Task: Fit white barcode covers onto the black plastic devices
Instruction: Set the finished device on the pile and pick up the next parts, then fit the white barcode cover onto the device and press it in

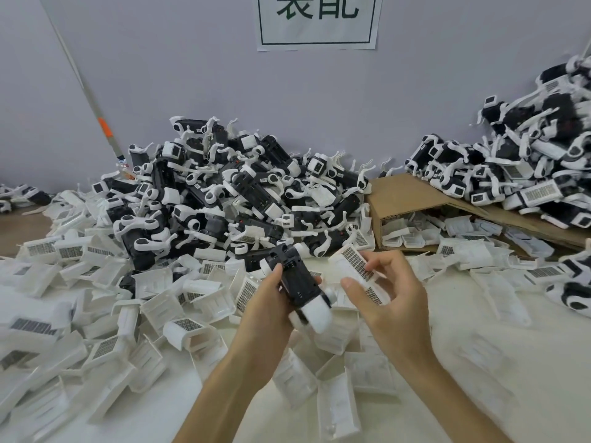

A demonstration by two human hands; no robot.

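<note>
My left hand (267, 302) grips a black plastic device (295, 281) with white ends, held tilted above the table at centre. Just to its right, my right hand (388, 290) pinches a white barcode cover (355, 263) between thumb and fingers, its barcode side facing up. Cover and device sit close together but apart. A big heap of black devices (224, 193) rises behind them against the wall. Loose white covers (105, 302) lie scattered over the left and front of the table.
A second heap of devices (524, 167) lies at the right on a flattened cardboard box (406, 196), with more covers under its flap. A stick with orange tape (104, 129) leans on the wall at left. A paper sign (319, 20) hangs above.
</note>
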